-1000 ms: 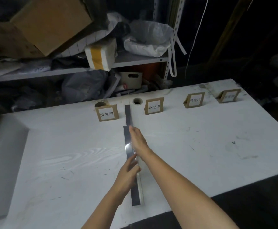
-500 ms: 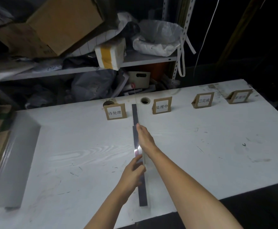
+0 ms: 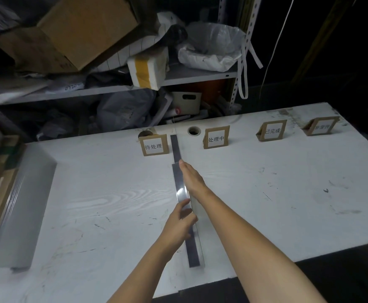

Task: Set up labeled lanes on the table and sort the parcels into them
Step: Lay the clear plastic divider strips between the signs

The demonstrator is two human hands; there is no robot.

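Head view: our right hand (image 3: 193, 179) lies flat along the dark strip (image 3: 176, 149) between two label cards, while our left hand (image 3: 178, 224) seemingly pinches its clear cover on the table (image 3: 266, 204).

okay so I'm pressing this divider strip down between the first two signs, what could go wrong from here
The strip could set skewed: your right hand and left hand press only its middle, leaving the near end free.

Your right hand is close to the 待处理 sign and the 处理中 sign; sliding further forward might knock one over.

The clear film looks partly lifted and may crease.
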